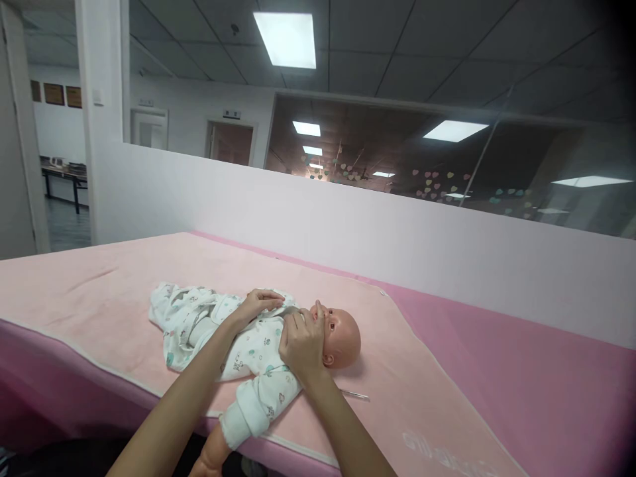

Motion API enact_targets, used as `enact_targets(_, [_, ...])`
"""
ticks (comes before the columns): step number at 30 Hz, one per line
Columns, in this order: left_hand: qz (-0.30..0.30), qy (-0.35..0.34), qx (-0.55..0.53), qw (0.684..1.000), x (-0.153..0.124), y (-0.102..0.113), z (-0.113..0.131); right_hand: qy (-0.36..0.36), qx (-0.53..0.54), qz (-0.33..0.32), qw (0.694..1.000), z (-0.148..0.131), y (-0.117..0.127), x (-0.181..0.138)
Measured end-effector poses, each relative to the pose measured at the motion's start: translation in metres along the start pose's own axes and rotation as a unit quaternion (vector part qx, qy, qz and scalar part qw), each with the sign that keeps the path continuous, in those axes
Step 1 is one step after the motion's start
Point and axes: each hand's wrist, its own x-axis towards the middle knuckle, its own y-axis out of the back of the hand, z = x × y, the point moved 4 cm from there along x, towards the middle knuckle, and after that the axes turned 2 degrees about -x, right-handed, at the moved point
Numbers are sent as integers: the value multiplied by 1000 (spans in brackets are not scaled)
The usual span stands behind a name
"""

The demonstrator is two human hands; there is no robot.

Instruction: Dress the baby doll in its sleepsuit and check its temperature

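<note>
A bald baby doll (344, 339) lies on its back, head to the right, in white printed baby clothes (256, 348). My left hand (261, 305) rests over the doll's chest, fingers stretched out and close together on the fabric. At the neck, my right hand (302, 338) has its fingers curled over the collar, with one finger pointing up beside the doll's mouth. What lies under those curled fingers is mostly hidden. One doll arm (213, 450) hangs past the near edge of the bed. Close to my right forearm is a thin, clear stick (355, 395).
The doll lies on a peach-pink mat (124, 278) with a pale border, spread over a darker pink surface (546, 371). A low white wall (348, 225) with a window above runs along the far side. At the left is an open doorway (62, 146).
</note>
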Motion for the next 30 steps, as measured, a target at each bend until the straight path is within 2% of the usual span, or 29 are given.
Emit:
enact_targets(5, [-23, 10, 21, 999, -3, -1, 0, -5, -14, 45, 999, -1, -1, -1])
enact_targets(8, [-25, -4, 45, 999, -5, -4, 4, -4, 2, 41, 999, -3, -4, -4])
enact_targets(13, [-86, 7, 109, 990, -7, -12, 8, -28, 22, 40, 999, -3, -6, -8])
enact_targets(17, [-120, 16, 120, 985, -9, -16, 10, -48, -1, 37, 998, -3, -8, -8])
enact_targets(22, [-164, -8, 158, 974, -8, -22, 10, -29, -1, 6, 1000, -13, -14, -12])
enact_targets(26, [-159, -25, 185, 969, -5, -21, 7, -46, 49, -11, 998, -16, -16, -15])
enact_targets(30, [-152, -12, 190, 970, -4, -19, 3, -78, 86, -19, 993, -13, -16, -14])
